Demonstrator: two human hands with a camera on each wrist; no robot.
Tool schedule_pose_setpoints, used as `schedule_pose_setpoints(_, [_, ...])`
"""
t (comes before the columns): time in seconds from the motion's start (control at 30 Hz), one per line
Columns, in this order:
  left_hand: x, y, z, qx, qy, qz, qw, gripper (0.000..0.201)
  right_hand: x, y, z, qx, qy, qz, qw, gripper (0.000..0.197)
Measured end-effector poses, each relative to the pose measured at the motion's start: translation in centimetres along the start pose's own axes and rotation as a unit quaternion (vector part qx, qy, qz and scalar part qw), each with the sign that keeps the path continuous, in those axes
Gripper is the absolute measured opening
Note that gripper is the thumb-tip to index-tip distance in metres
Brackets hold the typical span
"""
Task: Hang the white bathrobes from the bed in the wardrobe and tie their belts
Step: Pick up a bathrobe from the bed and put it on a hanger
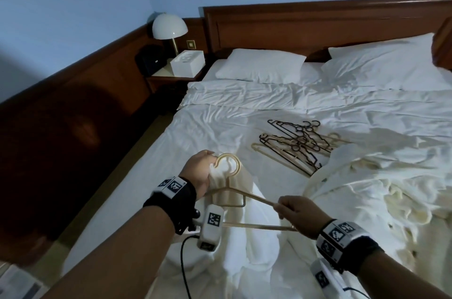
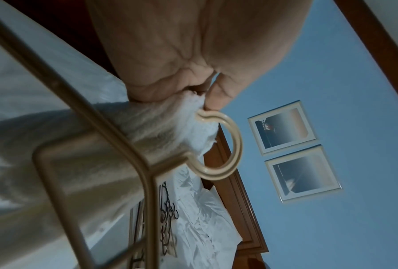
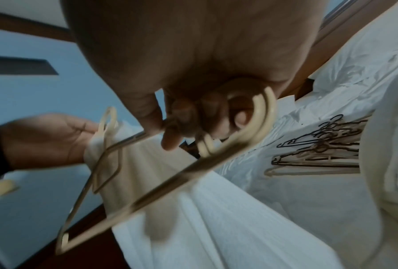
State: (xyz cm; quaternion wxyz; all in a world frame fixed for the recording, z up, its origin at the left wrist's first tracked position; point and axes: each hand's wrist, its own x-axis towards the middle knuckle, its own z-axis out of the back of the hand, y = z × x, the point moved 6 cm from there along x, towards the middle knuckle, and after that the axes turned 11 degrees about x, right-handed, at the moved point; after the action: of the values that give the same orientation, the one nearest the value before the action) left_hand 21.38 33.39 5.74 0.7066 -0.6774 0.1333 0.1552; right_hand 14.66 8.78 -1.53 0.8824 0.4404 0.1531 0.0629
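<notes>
The bathrobe [image 1: 244, 213] in hand hangs bunched from the left hand [image 1: 199, 171] above the near left part of the bed [image 1: 137, 183], its cloth trailing down onto the sheet toward the foot edge; its long axis runs from that raised gathered end downward and toward the person. The left hand's fingers are curled around the gathered cloth and, it seems, around the tip of the hook of a beige hanger [image 1: 230, 191], whose hook points up and away toward the headboard [image 1: 318, 27] while its bar stretches across to the right. The right hand [image 1: 297, 215] is closed around the far end of that frame; in the right wrist view a second beige hook [image 3: 260, 118] sits inside its curled fingers, so it may hold two hangers, though I cannot be sure. I judge the job to be at an early stage: this robe is not yet on its hanger's shoulders, no belt is visibly tied, and the wardrobe is out of sight. More cream robes [image 1: 362, 200] lie heaped along the right side of the bed, and a pile of spare hangers [image 1: 296, 144], black and beige, lies mid-bed just beyond them. Pillows [image 1: 261, 66] rest at the head, a domed lamp [image 1: 170, 27] on the bedside table beyond the left corner.
</notes>
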Motion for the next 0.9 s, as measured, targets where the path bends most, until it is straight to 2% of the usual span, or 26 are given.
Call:
schedule_pose_setpoints(0.2, [-0.1,-0.1,-0.2,-0.024,0.013,-0.012,1.000,0.018,0.6,-1.3,-2.1,0.060,-0.034,-0.036,0.997,0.040])
schedule_pose_setpoints(0.27, [0.2,-0.4,-0.1,0.056,0.011,-0.036,0.998,0.022,0.6,-1.1,-2.6,0.067,-0.036,-0.037,0.996,0.041])
schedule_pose_setpoints(0.37, [0.9,-1.0,0.6,0.200,-0.011,-0.075,0.977,0.017,0.6,-0.2,-3.0,0.055,-0.044,-0.009,0.997,0.042])
schedule_pose_setpoints(0.5, [0.9,-1.6,0.6,0.245,-0.020,-0.140,0.959,0.008,1.2,-0.2,-3.7,0.031,-0.031,0.015,0.999,0.052])
schedule_pose_setpoints(0.63, [-0.2,-0.9,-1.7,0.311,0.052,-0.164,0.935,0.021,2.5,1.7,-4.0,-0.044,-0.054,0.053,0.996,0.058])
schedule_pose_setpoints(0.7, [-0.8,-1.2,-2.4,0.321,0.051,-0.183,0.928,0.020,3.1,3.0,-3.9,-0.040,-0.066,0.056,0.995,0.054])
schedule_pose_setpoints(0.77, [-0.8,-1.5,-2.3,0.307,0.037,-0.184,0.933,0.019,3.5,3.7,-3.9,-0.019,-0.069,0.066,0.995,0.054])
schedule_pose_setpoints(0.9, [-0.6,-1.1,-1.5,0.270,0.041,-0.149,0.951,0.013,3.0,4.5,-4.4,-0.002,-0.068,0.118,0.991,0.067])
